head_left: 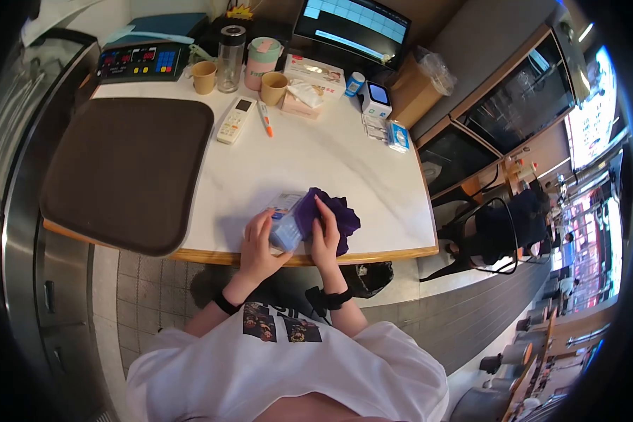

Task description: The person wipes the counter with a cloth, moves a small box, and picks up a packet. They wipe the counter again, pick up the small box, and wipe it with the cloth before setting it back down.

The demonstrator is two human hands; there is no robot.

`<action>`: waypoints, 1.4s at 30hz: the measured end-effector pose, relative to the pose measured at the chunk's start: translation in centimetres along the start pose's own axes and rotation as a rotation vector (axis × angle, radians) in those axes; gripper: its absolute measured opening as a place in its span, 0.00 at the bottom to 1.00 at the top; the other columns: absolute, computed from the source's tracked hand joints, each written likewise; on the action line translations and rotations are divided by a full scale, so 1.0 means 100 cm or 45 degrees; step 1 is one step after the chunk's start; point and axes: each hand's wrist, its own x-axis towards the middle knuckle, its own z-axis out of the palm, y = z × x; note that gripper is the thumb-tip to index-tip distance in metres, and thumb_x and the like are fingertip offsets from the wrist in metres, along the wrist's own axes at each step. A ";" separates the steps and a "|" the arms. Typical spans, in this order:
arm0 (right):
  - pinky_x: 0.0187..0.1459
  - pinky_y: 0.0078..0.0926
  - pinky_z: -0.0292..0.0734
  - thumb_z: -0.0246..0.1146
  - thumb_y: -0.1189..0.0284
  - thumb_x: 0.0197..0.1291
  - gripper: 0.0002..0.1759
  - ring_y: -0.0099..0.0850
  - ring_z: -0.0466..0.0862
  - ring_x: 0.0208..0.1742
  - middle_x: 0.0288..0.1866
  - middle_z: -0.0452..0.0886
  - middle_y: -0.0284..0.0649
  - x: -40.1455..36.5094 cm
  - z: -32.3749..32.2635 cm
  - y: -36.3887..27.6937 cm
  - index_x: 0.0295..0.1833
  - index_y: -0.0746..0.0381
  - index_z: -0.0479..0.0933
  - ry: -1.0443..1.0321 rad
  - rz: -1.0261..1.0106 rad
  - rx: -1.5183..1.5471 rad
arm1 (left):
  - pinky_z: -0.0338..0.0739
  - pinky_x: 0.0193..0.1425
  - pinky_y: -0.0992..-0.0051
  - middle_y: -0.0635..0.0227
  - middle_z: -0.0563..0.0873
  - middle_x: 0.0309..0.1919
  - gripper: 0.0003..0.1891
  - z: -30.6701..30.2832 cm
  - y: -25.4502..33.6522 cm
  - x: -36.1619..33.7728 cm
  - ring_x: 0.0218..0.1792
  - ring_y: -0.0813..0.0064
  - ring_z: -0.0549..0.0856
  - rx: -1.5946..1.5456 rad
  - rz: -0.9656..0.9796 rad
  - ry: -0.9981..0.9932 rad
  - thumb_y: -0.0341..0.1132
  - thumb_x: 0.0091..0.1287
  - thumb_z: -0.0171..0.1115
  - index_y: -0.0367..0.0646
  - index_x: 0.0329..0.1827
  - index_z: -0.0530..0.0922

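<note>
Near the front edge of the white table (316, 169), a clear plastic package with something light blue inside (285, 232) lies under my left hand (260, 247), whose fingers are bent around its left side. My right hand (325, 243) has its fingers on a dark purple cloth (341, 214) with ruffled edges, which touches the package's right side. Both hands are close together, with the package and cloth between and beyond them. Black bands circle both wrists.
A brown tray (130, 169) covers the table's left side. Behind are a remote (236, 121), marker (266, 119), paper cups (204, 77), glass bottle (231, 60), tissue pack (304, 98), small white box (376, 100) and monitor (352, 32). A person (510, 228) sits at right.
</note>
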 end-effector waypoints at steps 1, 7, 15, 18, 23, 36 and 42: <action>0.67 0.30 0.59 0.49 0.86 0.57 0.25 0.37 0.67 0.68 0.64 0.71 0.45 -0.001 0.001 -0.003 0.63 0.67 0.67 -0.012 -0.078 -0.072 | 0.60 0.65 0.52 0.51 0.70 0.59 0.50 0.000 0.000 0.001 0.58 0.50 0.71 0.042 0.004 -0.005 0.36 0.44 0.74 0.41 0.69 0.52; 0.68 0.41 0.55 0.52 0.85 0.51 0.29 0.44 0.62 0.71 0.65 0.71 0.41 0.001 -0.005 -0.013 0.62 0.62 0.69 -0.216 -0.263 -0.242 | 0.48 0.70 0.48 0.51 0.75 0.55 0.48 -0.004 0.005 0.005 0.60 0.54 0.72 0.164 -0.123 0.046 0.39 0.47 0.74 0.37 0.69 0.54; 0.67 0.45 0.52 0.53 0.77 0.53 0.27 0.39 0.63 0.71 0.66 0.70 0.37 -0.007 -0.013 -0.020 0.62 0.58 0.71 -0.485 -0.495 -0.395 | 0.65 0.64 0.65 0.50 0.70 0.59 0.44 0.000 -0.002 0.004 0.61 0.58 0.71 -0.305 -0.519 0.038 0.32 0.48 0.74 0.34 0.67 0.57; 0.67 0.43 0.54 0.54 0.78 0.54 0.26 0.42 0.62 0.71 0.66 0.70 0.40 -0.005 -0.015 -0.019 0.62 0.60 0.71 -0.408 -0.439 -0.319 | 0.65 0.64 0.66 0.51 0.70 0.59 0.44 0.002 -0.004 0.004 0.61 0.59 0.71 -0.332 -0.518 0.013 0.32 0.48 0.73 0.35 0.67 0.57; 0.67 0.38 0.58 0.56 0.77 0.57 0.24 0.46 0.62 0.70 0.68 0.65 0.46 0.002 -0.007 -0.013 0.62 0.60 0.70 -0.181 -0.269 -0.289 | 0.62 0.66 0.67 0.56 0.68 0.59 0.44 0.004 -0.003 0.002 0.61 0.64 0.70 -0.436 -0.575 0.120 0.31 0.49 0.71 0.36 0.69 0.56; 0.60 0.35 0.68 0.55 0.72 0.62 0.29 0.47 0.71 0.62 0.63 0.69 0.52 -0.001 -0.011 -0.010 0.69 0.59 0.60 -0.216 -0.122 -0.054 | 0.67 0.59 0.73 0.61 0.74 0.51 0.29 0.004 0.020 0.011 0.52 0.72 0.74 -0.553 -0.792 0.288 0.34 0.63 0.60 0.39 0.66 0.60; 0.68 0.32 0.56 0.51 0.66 0.66 0.31 0.42 0.64 0.69 0.68 0.63 0.51 0.000 -0.023 -0.004 0.71 0.63 0.54 -0.294 -0.097 0.243 | 0.69 0.54 0.80 0.66 0.77 0.48 0.23 -0.005 0.023 0.031 0.47 0.78 0.76 -0.811 -1.019 0.291 0.38 0.65 0.56 0.41 0.62 0.69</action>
